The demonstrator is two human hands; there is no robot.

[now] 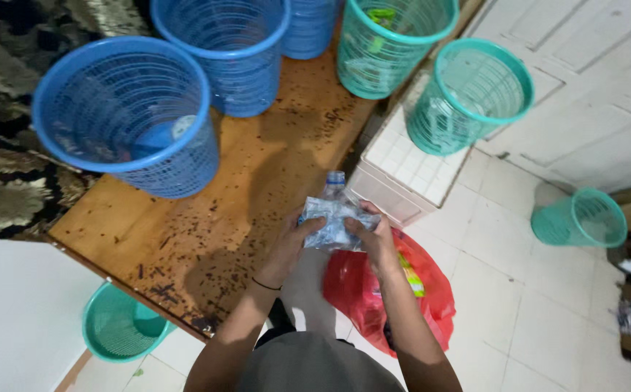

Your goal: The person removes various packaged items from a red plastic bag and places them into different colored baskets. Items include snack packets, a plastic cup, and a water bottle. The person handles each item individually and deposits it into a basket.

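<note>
Bottle [335, 210]: clear plastic, crumpled, blue cap at its far end; held above the near right edge of the table, over the gap between table and floor.
Long axis: runs near to far, cap pointing away from the person, body squeezed flat across the middle.
Left hand [291, 243]: closed around the bottle's left side, thumb on top, fingers wrapped under; a dark band on the wrist.
Right hand [375, 236]: closed on the bottle's right side, fingers curled over the top edge.
Hand to bottle: both hands touch it, one on each flank, so neither is nearer; the bottle lies between the palms, cap just beyond the fingertips.
Red bag [402, 294]: plastic, open on the tiled floor, directly below and slightly right of the hands; something yellow-green shows inside.
Table [257, 181]: wooden, speckled with dark marks, left of and beyond the hands.
Blue baskets [130, 116]: on the table, far left of the bottle, well apart from it.
Teal baskets [471, 94]: far right; one on a white crate [402, 170] just beyond the bottle's cap.
Floor baskets: one teal at near left under the table edge [119, 327], one at right [584, 218], both well apart from the hands.
</note>
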